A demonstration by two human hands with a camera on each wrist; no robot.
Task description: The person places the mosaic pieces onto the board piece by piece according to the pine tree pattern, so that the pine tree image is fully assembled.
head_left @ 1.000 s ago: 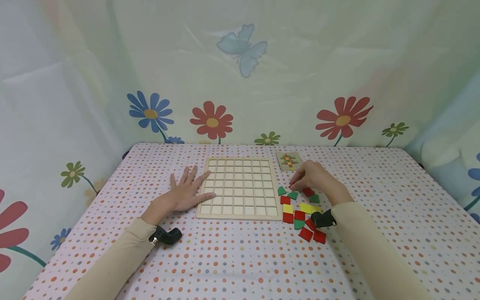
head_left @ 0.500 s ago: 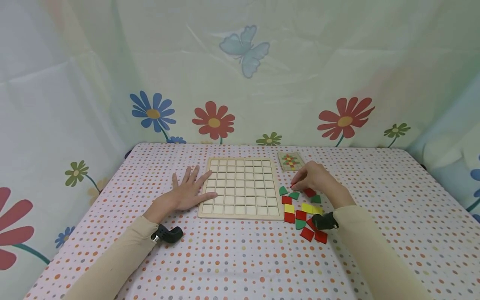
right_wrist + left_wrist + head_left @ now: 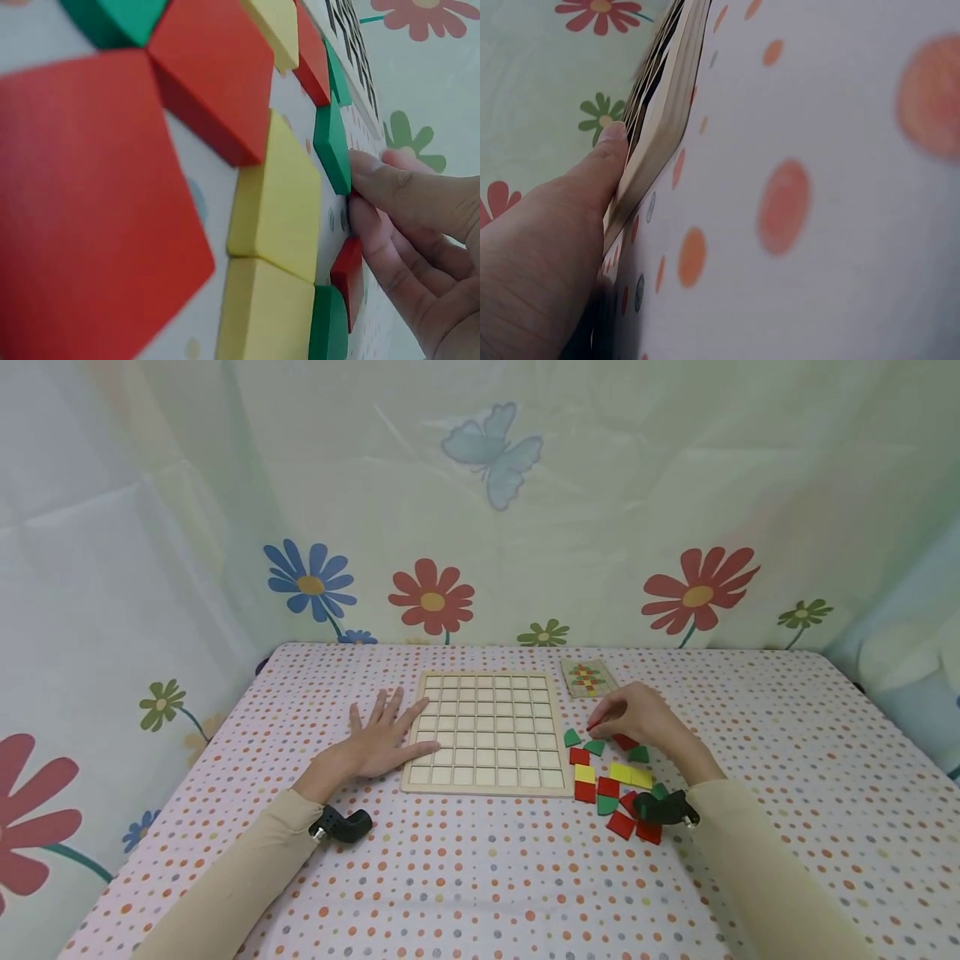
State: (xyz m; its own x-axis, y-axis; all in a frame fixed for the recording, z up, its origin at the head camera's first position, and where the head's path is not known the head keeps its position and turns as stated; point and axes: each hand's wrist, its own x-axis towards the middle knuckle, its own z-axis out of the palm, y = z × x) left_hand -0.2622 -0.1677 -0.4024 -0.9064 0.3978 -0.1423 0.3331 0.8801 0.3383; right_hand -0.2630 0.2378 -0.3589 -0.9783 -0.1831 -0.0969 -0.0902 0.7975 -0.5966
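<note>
My left hand (image 3: 378,743) lies with spread fingers on the left edge of a wooden grid board (image 3: 487,795). In the left wrist view its thumb rests over the board's rim (image 3: 660,142). To the right of the board, my right hand (image 3: 637,714) pinches a small red tile (image 3: 593,725) between thumb and fingers; most of that tile is hidden. Close to these fingers lie a green quarter-round tile (image 3: 595,747) and another red tile (image 3: 624,742), partly covered by the hand. In the right wrist view the right hand (image 3: 420,240) is just beyond a green tile (image 3: 332,146).
A pattern card (image 3: 588,678) lies behind the right hand. Several loose tiles, such as a yellow tile (image 3: 585,773) and a red tile (image 3: 620,825), are spread beside the board. A dotted cloth (image 3: 450,877) covers the table; a flowered curtain (image 3: 360,485) stands behind it.
The head view has shifted slightly, so the whole scene sits a little further right. Both hands stay in place; the right fingers remain at the red tile.
</note>
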